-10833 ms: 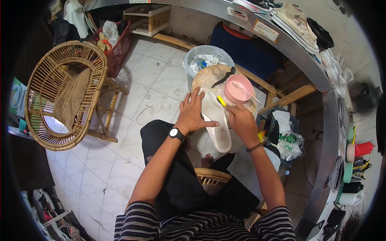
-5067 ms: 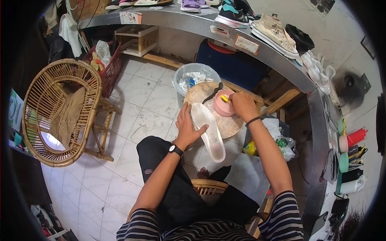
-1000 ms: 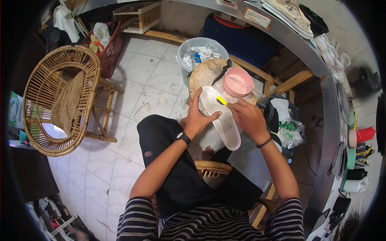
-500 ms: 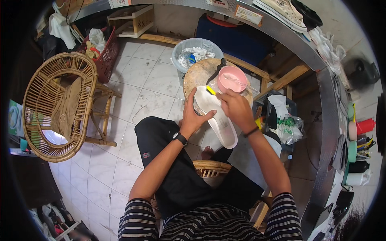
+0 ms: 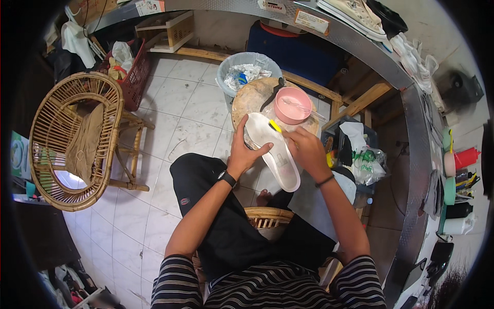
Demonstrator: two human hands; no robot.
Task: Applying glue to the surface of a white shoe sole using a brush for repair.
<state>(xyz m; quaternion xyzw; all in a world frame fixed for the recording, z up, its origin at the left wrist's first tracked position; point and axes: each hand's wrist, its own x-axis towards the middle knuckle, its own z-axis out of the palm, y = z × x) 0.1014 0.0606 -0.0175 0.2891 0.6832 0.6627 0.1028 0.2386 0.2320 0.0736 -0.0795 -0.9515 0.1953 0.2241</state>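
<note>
A white shoe sole (image 5: 275,152) is held at a slant above my lap, its wide end toward the round stool. My left hand (image 5: 246,155) is closed on the sole's left edge, with the thumb lying across its face. In my closed right hand (image 5: 307,149) is a small yellow brush (image 5: 275,125), touching or just over the sole's upper right edge; the fingers hide its handle. Just beyond stands a pink bowl (image 5: 292,116) with whitish liquid and something clear in it. A black curved tool (image 5: 271,96) lies to the bowl's left.
The bowl rests on a round, worn stool top (image 5: 242,100). Behind it is a lined waste bin (image 5: 222,77) full of crumpled white material. A rattan chair (image 5: 116,98) stands at left, a grey crate (image 5: 332,136) with plastic bags at right. A metal-edged counter (image 5: 355,41) curves around.
The brush and my right hand have shifted slightly down along the sole's right edge. The sole has tilted a little in my left hand, and the whole view has shifted slightly.
</note>
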